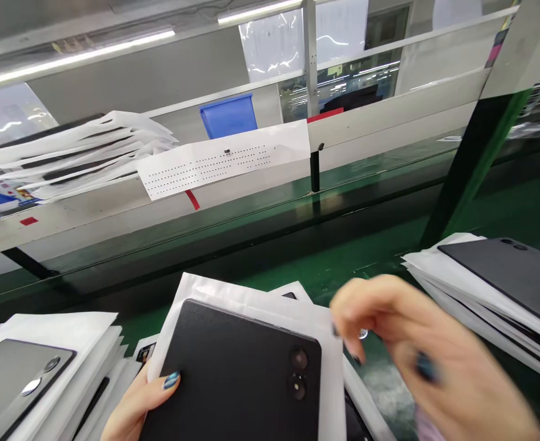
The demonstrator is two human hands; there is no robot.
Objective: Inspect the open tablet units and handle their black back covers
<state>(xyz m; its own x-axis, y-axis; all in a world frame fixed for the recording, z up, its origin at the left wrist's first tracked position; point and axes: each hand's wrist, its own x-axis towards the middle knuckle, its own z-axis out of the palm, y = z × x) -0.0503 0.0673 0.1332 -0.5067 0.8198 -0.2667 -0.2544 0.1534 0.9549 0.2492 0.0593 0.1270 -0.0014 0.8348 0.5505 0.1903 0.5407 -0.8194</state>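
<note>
My left hand (136,401) is closed on the left edge of a black tablet (237,373), its thumb lying on the back. Two round camera lenses sit near the tablet's right edge. Under the tablet, a white wrapping sheet (329,331) sticks out at the top and right. My right hand (417,349) is beside the sheet's right edge, blurred by motion. Its fingers are bent and the thumb stands apart from them, with nothing plainly held. More white sheets and dark devices show partly behind and below the held tablet.
To the left is a stack with a grey tablet (26,380) on white sheets. Another stack, topped by a dark tablet (513,269), lies at the right on the green surface (306,269). A shelf rail (366,122) crosses ahead, with a printed paper (224,159) and a green post (472,171).
</note>
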